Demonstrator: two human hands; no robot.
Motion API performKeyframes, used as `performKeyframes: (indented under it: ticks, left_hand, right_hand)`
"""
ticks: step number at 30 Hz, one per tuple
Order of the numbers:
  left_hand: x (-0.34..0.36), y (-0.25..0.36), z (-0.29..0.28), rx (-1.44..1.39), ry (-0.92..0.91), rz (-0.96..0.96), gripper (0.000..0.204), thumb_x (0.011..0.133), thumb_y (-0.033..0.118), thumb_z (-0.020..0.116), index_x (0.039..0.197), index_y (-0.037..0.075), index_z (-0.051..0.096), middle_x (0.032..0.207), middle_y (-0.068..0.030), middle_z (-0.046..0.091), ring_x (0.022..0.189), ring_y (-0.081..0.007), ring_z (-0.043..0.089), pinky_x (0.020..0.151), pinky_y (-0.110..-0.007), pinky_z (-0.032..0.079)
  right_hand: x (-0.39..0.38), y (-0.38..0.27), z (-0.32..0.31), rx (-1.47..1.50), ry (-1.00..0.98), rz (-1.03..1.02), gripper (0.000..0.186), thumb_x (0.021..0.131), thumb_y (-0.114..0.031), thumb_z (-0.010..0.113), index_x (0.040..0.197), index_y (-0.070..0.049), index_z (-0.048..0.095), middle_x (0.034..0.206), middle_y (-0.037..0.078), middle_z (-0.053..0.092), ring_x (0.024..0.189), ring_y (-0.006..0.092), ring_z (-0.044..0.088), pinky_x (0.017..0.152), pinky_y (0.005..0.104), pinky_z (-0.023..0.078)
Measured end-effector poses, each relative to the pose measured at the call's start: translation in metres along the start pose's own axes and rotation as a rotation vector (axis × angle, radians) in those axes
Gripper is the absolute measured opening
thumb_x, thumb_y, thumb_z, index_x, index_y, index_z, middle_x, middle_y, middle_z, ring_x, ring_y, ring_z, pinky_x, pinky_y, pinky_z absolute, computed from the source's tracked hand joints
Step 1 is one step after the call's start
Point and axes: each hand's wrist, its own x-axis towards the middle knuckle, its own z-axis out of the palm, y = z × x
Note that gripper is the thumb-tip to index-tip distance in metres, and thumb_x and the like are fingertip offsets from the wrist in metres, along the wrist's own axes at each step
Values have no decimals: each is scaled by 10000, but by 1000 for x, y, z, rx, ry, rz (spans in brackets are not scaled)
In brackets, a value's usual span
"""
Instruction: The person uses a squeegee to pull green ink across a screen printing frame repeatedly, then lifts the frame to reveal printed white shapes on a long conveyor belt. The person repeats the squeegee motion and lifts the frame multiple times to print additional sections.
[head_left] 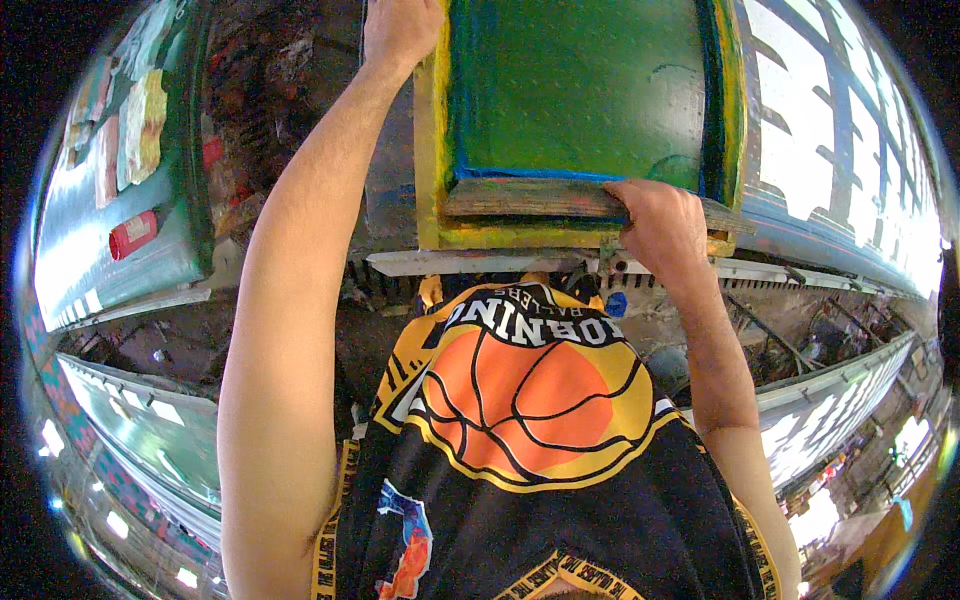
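A screen-printing frame (430,150) with yellow-smeared sides and green mesh (580,90) lies in front of me. Across its near end rests a wooden squeegee (530,199), a long worn bar. My right hand (665,225) is closed around this bar, right of its middle, with the thumb side toward the mesh. Farther away, at the picture's upper edge, my left hand (403,35) is closed on the frame's left side; its fingertips are partly hidden. Blue ink edges the mesh just beyond the squeegee.
At left, a green table (180,220) bears folded cloths (143,130) and a red cylindrical thing (133,235). Right of the frame, a glossy table surface (810,240) reflects window light. A pale metal rail (400,263) runs along the near table edge, close to my body.
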Motion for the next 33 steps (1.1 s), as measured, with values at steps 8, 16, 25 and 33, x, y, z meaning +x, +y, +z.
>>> performKeyframes:
  ticks: [8,16,25,33]
  left_hand:
    - [-1,22,18,-72,-9,17,162,1011,183,615,990,71,730,1075,-205,664,1088,-428,627,972,-525,510]
    - [-5,19,28,-68,-170,-181,439,1097,446,513,1160,82,751,1142,-247,725,1137,-461,672,963,-575,561]
    - [-4,16,-5,-63,-149,-310,305,1105,325,556,1147,77,729,1182,-166,692,1070,-418,694,913,-523,574]
    - [-4,16,-19,-55,-146,-305,175,1014,221,697,1082,72,757,1103,-114,715,1003,-301,729,897,-411,583]
  right_hand:
    - [-9,32,35,3,223,-60,559,715,-17,800,1257,-150,776,1193,78,796,1107,315,758,918,449,613]
    - [34,54,46,-32,423,-52,615,688,-7,803,1288,-127,753,1277,68,780,1158,296,746,955,446,607]
    - [229,89,-45,-110,383,49,475,828,-94,736,1280,-224,801,1166,118,802,1023,381,768,896,512,626]
    - [389,142,-110,-184,451,-54,263,884,-271,733,1076,-111,813,1078,181,812,1003,415,790,905,533,647]
